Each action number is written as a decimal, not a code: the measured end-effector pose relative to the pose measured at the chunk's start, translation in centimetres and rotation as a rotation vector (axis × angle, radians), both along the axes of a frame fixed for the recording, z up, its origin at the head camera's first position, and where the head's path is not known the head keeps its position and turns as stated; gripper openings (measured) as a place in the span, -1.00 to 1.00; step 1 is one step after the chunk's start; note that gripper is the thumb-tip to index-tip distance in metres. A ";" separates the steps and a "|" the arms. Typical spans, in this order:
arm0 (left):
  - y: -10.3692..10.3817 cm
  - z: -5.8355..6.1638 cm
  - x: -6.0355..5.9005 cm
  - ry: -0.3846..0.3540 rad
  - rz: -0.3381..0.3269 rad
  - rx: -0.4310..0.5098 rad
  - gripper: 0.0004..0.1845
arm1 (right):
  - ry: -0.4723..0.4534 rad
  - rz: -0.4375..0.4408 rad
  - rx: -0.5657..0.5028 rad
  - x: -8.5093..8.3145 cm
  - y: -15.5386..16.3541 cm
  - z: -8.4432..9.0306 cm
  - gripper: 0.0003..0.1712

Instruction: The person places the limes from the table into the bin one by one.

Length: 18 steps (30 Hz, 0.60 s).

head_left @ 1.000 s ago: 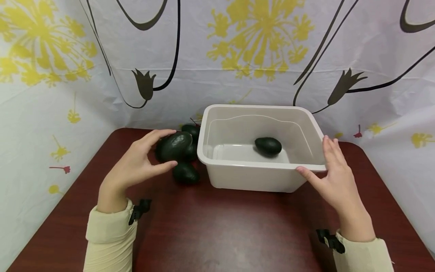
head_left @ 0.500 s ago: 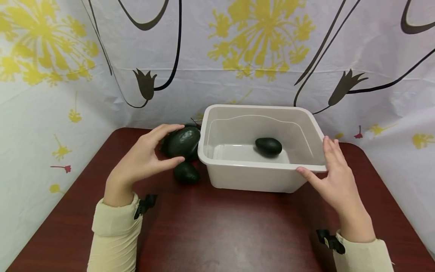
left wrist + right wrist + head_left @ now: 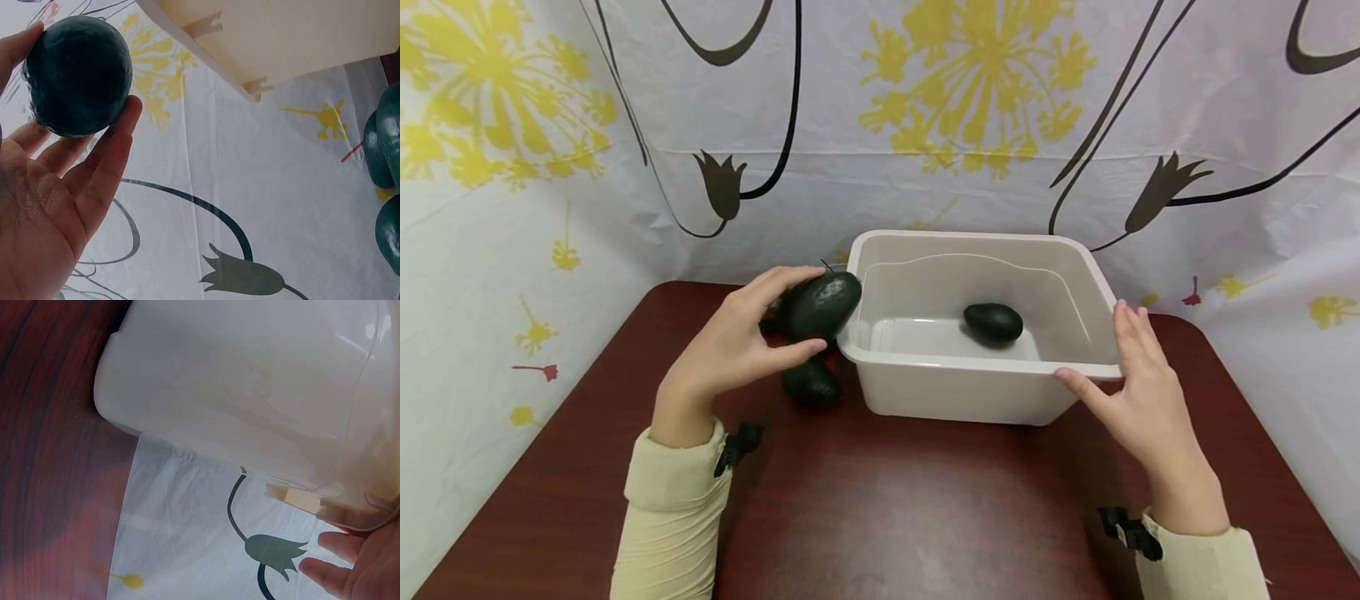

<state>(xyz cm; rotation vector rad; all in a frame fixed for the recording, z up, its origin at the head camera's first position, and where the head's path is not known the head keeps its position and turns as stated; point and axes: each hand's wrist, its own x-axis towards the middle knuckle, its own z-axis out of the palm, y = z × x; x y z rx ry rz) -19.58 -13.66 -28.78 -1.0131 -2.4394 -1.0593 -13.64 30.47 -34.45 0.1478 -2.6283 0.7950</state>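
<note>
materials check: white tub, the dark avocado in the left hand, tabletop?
Tub: likely moulded plastic, off-white, smooth and slightly translucent, with ribs under the rim in the wrist views. Avocado in the left hand: dark green, pebbled skin with a dull sheen; real or imitation, cannot tell. Tabletop: reddish-brown wood grain, semi-gloss, possibly laminate.

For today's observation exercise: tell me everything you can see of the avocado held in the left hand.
The avocado is dark green, near black, egg-shaped, with a slightly glossy, pebbled skin and no visible damage. The left hand grips it between thumb and fingers, lifted off the table, lying sideways beside the left rim of the white plastic tub. Whether it touches that rim is unclear. Other avocados lie below and behind it.
</note>
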 end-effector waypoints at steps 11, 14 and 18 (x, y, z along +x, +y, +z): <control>1.7 0.2 -0.6 0.002 -0.039 0.053 -0.22 | -0.011 -0.003 -0.010 -0.1 0.0 0.1 0.19; 2.1 0.2 -0.7 0.010 -0.052 0.068 -0.22 | -0.012 -0.003 -0.007 -0.1 0.0 0.1 0.19; 2.8 0.2 -0.9 0.009 -0.075 0.088 -0.22 | -0.016 -0.004 -0.003 0.0 0.0 0.1 0.20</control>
